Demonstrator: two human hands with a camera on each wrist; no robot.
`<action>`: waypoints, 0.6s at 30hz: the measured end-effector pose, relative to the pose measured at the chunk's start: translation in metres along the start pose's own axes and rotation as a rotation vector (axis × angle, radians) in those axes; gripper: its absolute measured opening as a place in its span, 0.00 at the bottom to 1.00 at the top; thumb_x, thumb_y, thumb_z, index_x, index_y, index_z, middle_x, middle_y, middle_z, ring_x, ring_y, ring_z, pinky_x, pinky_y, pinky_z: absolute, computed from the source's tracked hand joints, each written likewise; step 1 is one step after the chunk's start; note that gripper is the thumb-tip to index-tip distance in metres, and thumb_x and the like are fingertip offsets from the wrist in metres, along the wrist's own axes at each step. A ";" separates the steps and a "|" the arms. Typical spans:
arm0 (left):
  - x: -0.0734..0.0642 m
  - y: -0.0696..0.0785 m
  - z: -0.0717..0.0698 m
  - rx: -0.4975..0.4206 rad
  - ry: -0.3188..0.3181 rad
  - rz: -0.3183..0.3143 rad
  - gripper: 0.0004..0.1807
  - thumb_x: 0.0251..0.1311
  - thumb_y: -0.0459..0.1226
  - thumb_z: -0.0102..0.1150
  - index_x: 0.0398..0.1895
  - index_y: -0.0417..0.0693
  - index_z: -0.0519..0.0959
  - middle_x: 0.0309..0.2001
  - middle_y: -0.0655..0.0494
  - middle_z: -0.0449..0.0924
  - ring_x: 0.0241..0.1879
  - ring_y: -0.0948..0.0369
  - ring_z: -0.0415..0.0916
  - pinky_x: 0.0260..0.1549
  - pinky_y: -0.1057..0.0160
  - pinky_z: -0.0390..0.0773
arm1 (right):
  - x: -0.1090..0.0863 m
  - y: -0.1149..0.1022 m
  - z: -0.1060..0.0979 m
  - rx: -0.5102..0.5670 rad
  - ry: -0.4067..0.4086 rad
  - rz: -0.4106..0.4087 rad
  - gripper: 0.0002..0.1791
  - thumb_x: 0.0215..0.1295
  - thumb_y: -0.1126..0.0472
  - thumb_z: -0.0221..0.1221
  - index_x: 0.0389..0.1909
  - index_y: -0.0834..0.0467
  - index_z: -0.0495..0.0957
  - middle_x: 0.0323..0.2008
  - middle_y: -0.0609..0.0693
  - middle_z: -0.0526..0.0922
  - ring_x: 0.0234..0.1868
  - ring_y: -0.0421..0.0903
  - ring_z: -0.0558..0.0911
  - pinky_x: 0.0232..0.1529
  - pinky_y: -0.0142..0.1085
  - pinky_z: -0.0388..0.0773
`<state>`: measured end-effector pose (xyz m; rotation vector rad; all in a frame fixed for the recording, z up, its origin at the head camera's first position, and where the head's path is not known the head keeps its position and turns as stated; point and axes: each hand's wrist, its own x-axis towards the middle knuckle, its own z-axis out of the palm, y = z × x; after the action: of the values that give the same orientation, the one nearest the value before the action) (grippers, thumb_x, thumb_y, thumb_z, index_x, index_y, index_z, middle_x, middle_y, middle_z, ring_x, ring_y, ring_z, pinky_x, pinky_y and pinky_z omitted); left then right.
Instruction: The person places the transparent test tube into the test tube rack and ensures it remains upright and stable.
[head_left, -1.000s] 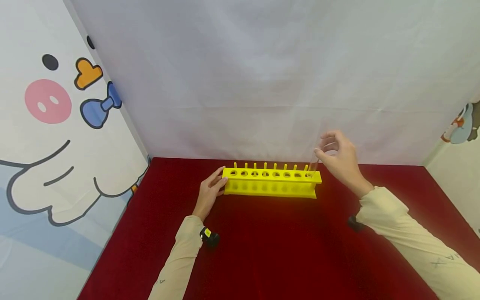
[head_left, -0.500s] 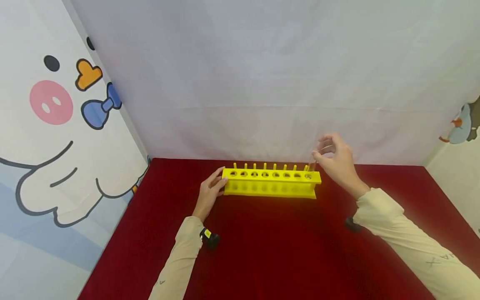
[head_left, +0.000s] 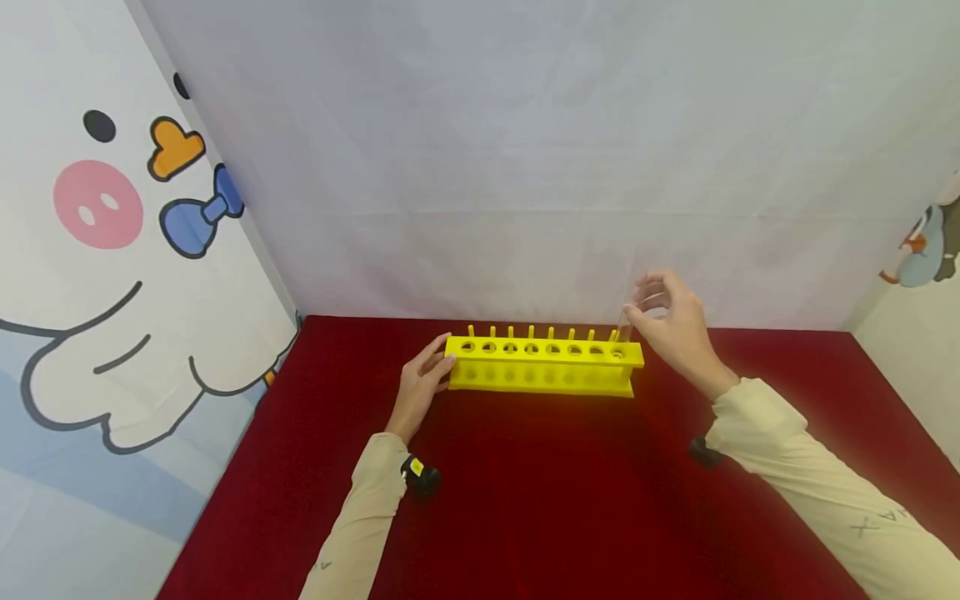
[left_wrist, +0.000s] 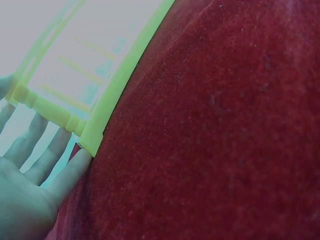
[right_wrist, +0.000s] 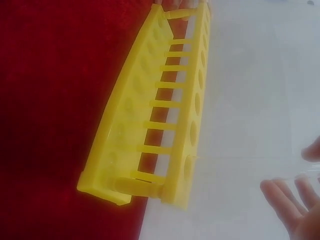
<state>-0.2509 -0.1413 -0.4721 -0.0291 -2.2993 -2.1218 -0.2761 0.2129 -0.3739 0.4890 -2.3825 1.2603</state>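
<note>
A yellow test tube rack (head_left: pixel 542 354) stands on the red cloth, its single row of holes facing up and a row of pegs along its back. My left hand (head_left: pixel 416 389) holds the rack's left end, fingertips against the end post. My right hand (head_left: pixel 677 327) pinches a clear glass test tube (head_left: pixel 626 321) above the rack's right end. The tube's lower end stands at the rightmost hole, its upper part leaning slightly right. In the right wrist view the fingers (right_wrist: pixel 282 200) show at the right edge, with the tube only faintly visible.
Red cloth (head_left: pixel 525 500) covers the table. A white sheet (head_left: pixel 525 167) hangs directly behind the rack. A cartoon-printed panel (head_left: pixel 45 292) stands on the left, and a pale printed wall (head_left: pixel 911 358) on the right. Each wrist carries a small black camera.
My right hand has shifted slightly left and down with the test tube, bringing its lower end to the rightmost hole. My left hand and the rack have stayed in place.
</note>
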 end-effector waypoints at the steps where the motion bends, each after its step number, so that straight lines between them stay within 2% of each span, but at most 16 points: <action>1: -0.002 0.003 0.001 0.003 0.002 0.002 0.27 0.66 0.42 0.55 0.68 0.56 0.66 0.59 0.43 0.73 0.56 0.43 0.71 0.53 0.44 0.71 | 0.000 0.000 0.000 0.002 0.000 -0.001 0.17 0.60 0.67 0.61 0.48 0.65 0.69 0.37 0.58 0.77 0.37 0.52 0.79 0.40 0.21 0.72; 9: -0.004 0.007 0.003 0.009 0.009 -0.001 0.27 0.66 0.41 0.54 0.69 0.54 0.65 0.59 0.43 0.73 0.57 0.44 0.70 0.53 0.44 0.71 | 0.000 0.003 0.000 0.000 -0.002 0.006 0.17 0.60 0.67 0.61 0.48 0.65 0.69 0.36 0.58 0.78 0.37 0.52 0.80 0.41 0.27 0.75; 18: -0.003 0.006 0.002 0.005 0.002 0.008 0.28 0.66 0.42 0.55 0.69 0.52 0.65 0.59 0.42 0.72 0.56 0.42 0.71 0.53 0.43 0.71 | -0.001 0.008 0.003 0.013 -0.002 0.002 0.16 0.59 0.68 0.61 0.46 0.65 0.69 0.35 0.58 0.78 0.34 0.49 0.79 0.41 0.23 0.73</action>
<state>-0.2482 -0.1389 -0.4663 -0.0359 -2.2994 -2.1117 -0.2791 0.2149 -0.3811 0.4923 -2.3784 1.2773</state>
